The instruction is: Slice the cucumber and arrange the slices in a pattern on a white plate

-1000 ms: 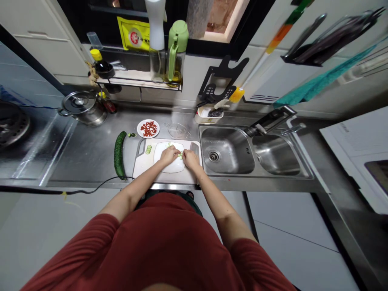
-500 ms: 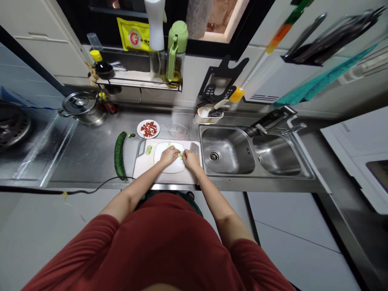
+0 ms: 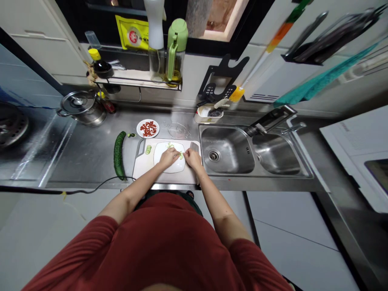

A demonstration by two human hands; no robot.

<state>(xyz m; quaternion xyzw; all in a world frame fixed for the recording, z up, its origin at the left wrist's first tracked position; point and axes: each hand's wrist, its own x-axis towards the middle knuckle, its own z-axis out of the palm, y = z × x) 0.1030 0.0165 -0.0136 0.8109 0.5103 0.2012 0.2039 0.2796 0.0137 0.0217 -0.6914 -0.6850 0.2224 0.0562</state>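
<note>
A white plate lies on the pale cutting board, with a few cucumber slices near its far rim. Over the plate, the fingers of my left hand are pinched at a small cucumber slice. My right hand comes at the same slice from the right, fingertips closed on it as well; the exact grip is too small to see. Several overlapping cucumber slices rest on the board left of the plate. A knife blade lies at the board's right side, partly under my right hand.
Left of the board lies a whole cucumber, with cucumber end pieces nearby. A plate of chopped red pieces sits behind the board. The sink is to the right, a lidded pot at back left. A black cable crosses the front edge.
My right fingertips have drawn slightly away from the left ones, so more of the slice between them shows. Other things stay in place; the view shifts a little.
</note>
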